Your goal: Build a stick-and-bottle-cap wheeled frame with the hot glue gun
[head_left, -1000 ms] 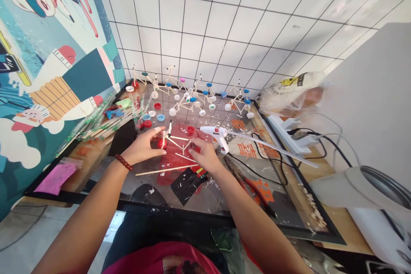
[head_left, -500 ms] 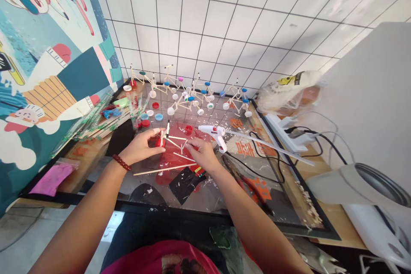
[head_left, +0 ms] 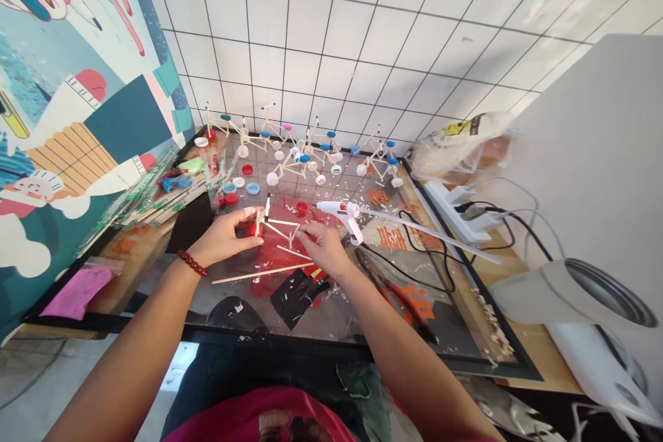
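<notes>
Between my two hands is a small bicycle model (head_left: pixel 280 222) made of pale sticks, with a black-tipped upright stick at its left end. My left hand (head_left: pixel 224 238) wears a beaded bracelet and pinches that end, where a red bottle cap (head_left: pixel 252 229) forms a wheel. With closed fingertips, my right hand (head_left: pixel 325 248) grips the right end of the stick frame; its exact grip point is partly hidden. Below them a long loose stick (head_left: pixel 248 275) and a shorter stick (head_left: pixel 293 253) lie on the table. A red cap (head_left: pixel 301 208) rests just beyond the frame.
A white glue gun (head_left: pixel 346 214) lies right of my hands, its cord trailing right. Pliers (head_left: pixel 396 297) are near my right forearm. Several stick models with cap wheels (head_left: pixel 305 159) line the wall. Bundled sticks (head_left: pixel 160 200) lie left, a power strip (head_left: pixel 458 210) right.
The view has shifted slightly, so everything sits a little further left. Both hands keep the same hold on the bicycle model.
</notes>
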`<state>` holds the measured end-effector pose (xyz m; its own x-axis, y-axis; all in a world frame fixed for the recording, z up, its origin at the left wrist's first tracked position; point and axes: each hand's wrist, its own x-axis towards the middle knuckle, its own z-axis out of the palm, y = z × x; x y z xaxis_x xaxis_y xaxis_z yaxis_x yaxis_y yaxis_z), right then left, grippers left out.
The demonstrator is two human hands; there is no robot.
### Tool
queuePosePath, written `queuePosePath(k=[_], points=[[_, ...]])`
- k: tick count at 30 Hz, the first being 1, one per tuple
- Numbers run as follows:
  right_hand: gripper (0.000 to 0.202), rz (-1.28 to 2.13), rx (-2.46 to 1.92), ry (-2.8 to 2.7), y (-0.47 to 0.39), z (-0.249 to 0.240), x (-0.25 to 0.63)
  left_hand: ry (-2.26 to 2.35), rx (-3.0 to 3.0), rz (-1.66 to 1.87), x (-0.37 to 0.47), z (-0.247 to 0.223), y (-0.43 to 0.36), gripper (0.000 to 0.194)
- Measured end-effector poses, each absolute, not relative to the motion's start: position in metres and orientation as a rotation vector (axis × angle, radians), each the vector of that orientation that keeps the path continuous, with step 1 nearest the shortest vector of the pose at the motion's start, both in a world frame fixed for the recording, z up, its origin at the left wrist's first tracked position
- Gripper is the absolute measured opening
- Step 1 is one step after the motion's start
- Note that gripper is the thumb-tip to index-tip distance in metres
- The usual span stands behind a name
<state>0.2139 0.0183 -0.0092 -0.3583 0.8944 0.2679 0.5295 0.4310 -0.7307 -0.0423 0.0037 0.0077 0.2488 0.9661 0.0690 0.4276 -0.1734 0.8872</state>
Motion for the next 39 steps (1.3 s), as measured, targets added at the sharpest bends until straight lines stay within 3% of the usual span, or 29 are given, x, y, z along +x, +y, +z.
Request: queuePosePath(k=[29,39], points=[[0.022,0.667,-1.143,-2.051,0.0187,-0.0106,0.2143,1.281,1.709,0.869,-0.0419,0.0072,0.0047,0.08],[0.023,0.688,-1.151,-2.044,0.0178,-0.0099,0.2139,1.303,1.73,0.843,-0.0406,0.0116,0.0037,0.071]])
